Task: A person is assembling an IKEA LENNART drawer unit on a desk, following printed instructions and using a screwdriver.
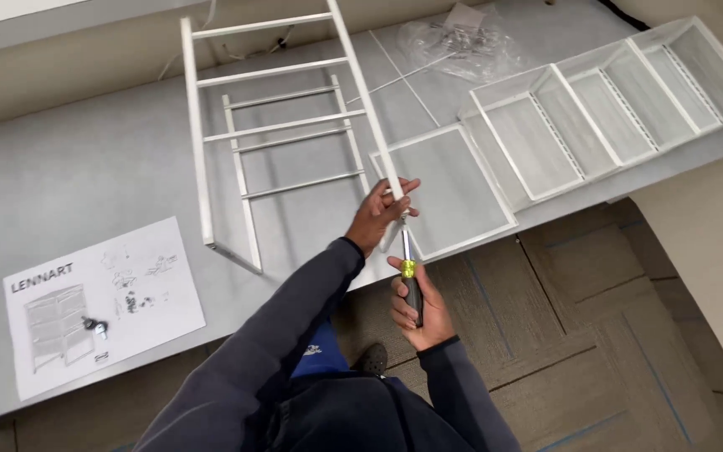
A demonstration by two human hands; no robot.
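Screwdriver at the frame's lower end

Head view: the right hand (418, 308) wraps its fingers around the dark grip of a screwdriver (410, 280) with a yellow collar, shaft pointing up toward the near end of a white metal frame (282, 125). The left hand (381, 213) reaches across and pinches the end of the frame's long side rail between thumb and fingers, just above the screwdriver tip. The frame lies tilted on the grey tabletop (69, 176), its thin rungs running between two rails, its lower ends near the tabletop's front edge.

The frame looks stiff but light, thin tubing that would likely flex or swing if held at one end only; the rail close to the joint seems the steadiest place to grip. The screwdriver's handle looks rubbery and easy to hold firmly.

A white instruction sheet (102, 301) with line drawings lies flat at the left front of the tabletop, a few small dark and silver parts resting on it. A crumpled clear plastic bag (462, 46) with hardware sits at the back. White mesh drawers (612, 109) lie in a row to the right.
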